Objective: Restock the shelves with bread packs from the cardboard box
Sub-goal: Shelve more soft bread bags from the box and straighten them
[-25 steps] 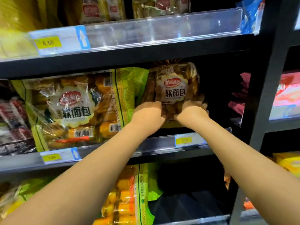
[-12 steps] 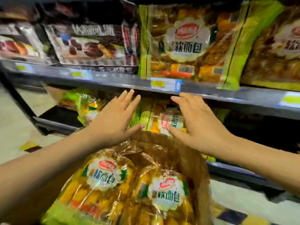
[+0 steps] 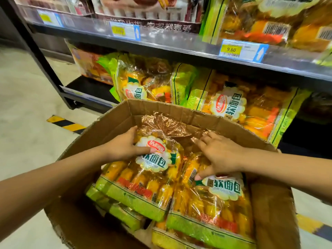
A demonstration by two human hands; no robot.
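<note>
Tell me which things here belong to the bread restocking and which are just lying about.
Part of the job: cardboard box; left bread pack in it, held by the left hand; right bread pack, under the right hand; matching bread packs already shelved.

Just lying about: 9.80 price tag; dark snack pack higher up; striped floor tape.
</note>
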